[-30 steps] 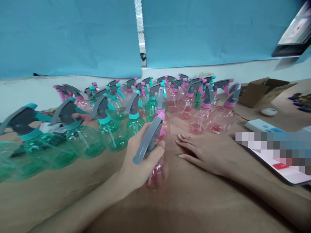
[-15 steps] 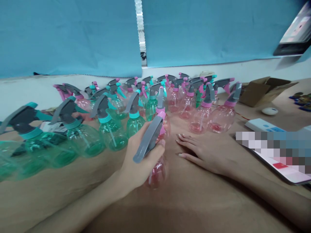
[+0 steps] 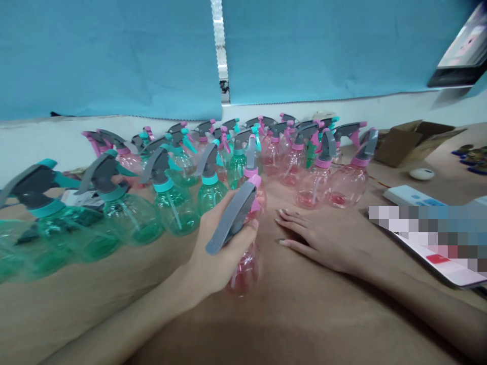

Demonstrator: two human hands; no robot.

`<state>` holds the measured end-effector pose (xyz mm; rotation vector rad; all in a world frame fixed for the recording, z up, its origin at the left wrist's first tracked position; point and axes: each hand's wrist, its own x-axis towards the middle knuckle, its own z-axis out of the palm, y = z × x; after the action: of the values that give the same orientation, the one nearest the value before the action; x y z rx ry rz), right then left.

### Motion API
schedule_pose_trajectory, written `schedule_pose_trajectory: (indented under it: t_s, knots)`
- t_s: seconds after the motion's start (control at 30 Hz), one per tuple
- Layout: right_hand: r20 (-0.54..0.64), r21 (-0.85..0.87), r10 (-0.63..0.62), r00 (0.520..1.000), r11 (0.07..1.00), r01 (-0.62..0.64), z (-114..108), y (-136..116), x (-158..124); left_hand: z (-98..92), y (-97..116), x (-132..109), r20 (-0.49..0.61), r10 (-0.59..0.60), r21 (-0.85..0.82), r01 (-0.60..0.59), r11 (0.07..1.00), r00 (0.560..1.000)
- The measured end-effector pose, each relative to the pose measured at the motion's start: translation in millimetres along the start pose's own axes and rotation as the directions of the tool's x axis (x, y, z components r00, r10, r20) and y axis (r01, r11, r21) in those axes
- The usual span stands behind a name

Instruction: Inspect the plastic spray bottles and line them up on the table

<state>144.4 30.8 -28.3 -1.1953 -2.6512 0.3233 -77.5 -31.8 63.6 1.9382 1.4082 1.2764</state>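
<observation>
My left hand (image 3: 216,248) is wrapped round the neck of a pink spray bottle (image 3: 245,274) with a grey and pink trigger head. That bottle stands close to upright on the table (image 3: 289,314), and the hand covers its collar. Flat on the tabletop, fingers stretched out, my right hand (image 3: 319,238) holds nothing. It rests a little to the right of the gripped bottle. Just left of my left hand stands a green spray bottle (image 3: 177,210). Beyond my right hand is a clear pink spray bottle (image 3: 348,185).
Rows of green and pink spray bottles fill the left and back of the table. An open cardboard box (image 3: 399,144), a white computer mouse (image 3: 422,174), a white device (image 3: 405,194) and a partly blurred phone-like screen (image 3: 449,271) lie on the right. Blue cloth (image 3: 114,56) hangs behind.
Almost nothing differs. The trigger head in my left hand has tilted or shifted very slightly to the left; my right hand has stayed in place.
</observation>
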Motion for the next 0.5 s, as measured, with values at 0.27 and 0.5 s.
schedule_pose_trajectory:
  t_s: [0.27, 0.5]
  knots:
    - [-0.016, 0.003, -0.010, 1.000, 1.000, 0.010, 3.1, 1.3, 0.3, -3.6, 4.8, 1.9, 0.029, 0.003, 0.010, -0.003, 1.000, 1.000]
    - [-0.034, 0.019, -0.015, 0.999, 1.000, 0.015, 2.4, 0.9, 0.0, -5.3, 1.6, 0.6, 0.091, 0.005, -0.080, 0.002, 0.997, 0.996]
